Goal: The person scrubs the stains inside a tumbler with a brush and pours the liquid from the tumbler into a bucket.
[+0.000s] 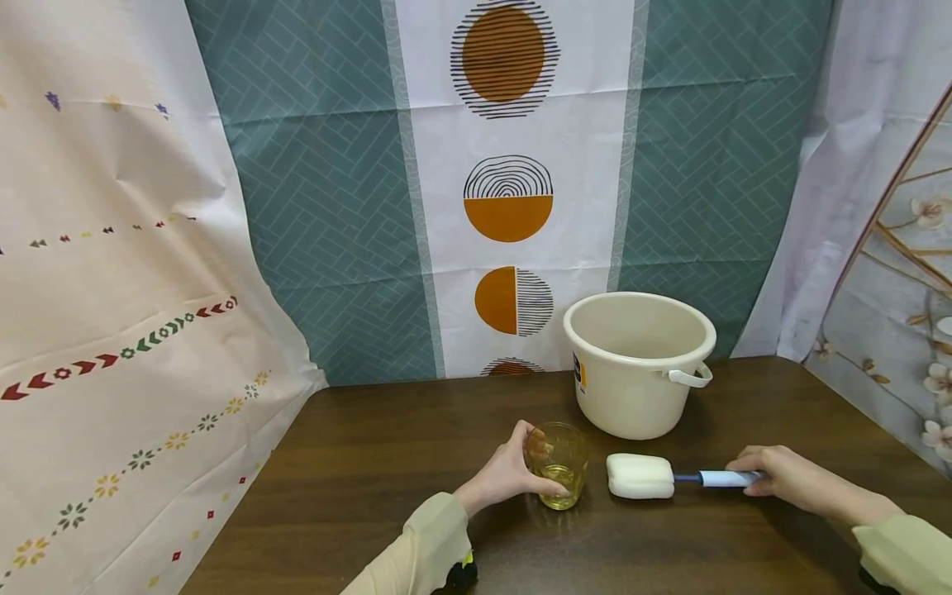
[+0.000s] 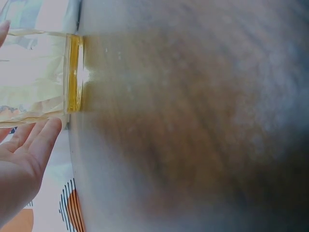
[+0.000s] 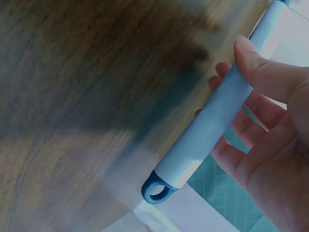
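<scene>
An amber glass tumbler stands upright at the table's middle. My left hand grips it from the left, thumb on the near side and fingers around the far side. The left wrist view shows the base of the glass and fingers along its wall. To the right of the glass is a cup brush with a white sponge head, pointing left toward the glass. My right hand holds its pale blue handle between thumb and fingers. The blue hanging loop sticks out past the hand.
A cream plastic bucket with a side handle stands behind the brush, near the back of the dark wooden table. Patterned cloth hangs behind the table and along both sides.
</scene>
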Action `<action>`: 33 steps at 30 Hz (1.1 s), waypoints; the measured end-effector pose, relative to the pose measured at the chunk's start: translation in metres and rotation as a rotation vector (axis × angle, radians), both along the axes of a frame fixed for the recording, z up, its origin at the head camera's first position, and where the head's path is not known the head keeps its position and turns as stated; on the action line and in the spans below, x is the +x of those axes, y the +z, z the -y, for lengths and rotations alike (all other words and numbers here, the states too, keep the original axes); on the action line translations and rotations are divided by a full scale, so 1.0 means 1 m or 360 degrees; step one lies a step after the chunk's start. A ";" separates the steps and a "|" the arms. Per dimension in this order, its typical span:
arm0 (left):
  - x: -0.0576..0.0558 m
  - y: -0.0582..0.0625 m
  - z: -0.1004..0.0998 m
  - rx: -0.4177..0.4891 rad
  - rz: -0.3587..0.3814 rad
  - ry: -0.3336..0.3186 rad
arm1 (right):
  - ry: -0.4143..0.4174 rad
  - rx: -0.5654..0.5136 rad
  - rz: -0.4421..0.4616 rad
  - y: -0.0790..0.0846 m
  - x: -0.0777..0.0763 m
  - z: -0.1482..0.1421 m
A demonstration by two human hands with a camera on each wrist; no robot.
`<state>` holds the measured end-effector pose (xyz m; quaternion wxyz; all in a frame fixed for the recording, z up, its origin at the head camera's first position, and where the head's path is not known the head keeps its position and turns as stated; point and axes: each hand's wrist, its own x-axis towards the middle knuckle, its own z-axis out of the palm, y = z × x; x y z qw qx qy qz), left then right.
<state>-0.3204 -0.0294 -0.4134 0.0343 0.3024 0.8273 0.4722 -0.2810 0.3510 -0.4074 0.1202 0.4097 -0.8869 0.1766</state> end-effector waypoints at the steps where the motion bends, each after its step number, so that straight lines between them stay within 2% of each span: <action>1: 0.000 0.000 0.000 0.0004 -0.0003 -0.0003 | -0.0009 0.0007 -0.0014 0.000 0.000 0.001; 7: 0.000 0.002 0.001 -0.0008 -0.0020 0.0007 | -0.0066 0.0070 -0.0036 0.000 0.000 0.002; 14: 0.001 0.002 0.001 -0.0006 -0.0031 0.0016 | -0.0138 0.0144 0.0070 -0.001 0.002 0.002; 20: 0.000 0.000 0.001 0.0003 -0.0043 0.0016 | -0.0182 0.0195 0.0067 0.001 0.002 0.003; 33: -0.001 -0.001 0.000 -0.0019 -0.0031 0.0012 | -0.0251 0.0166 0.0010 0.005 0.006 0.007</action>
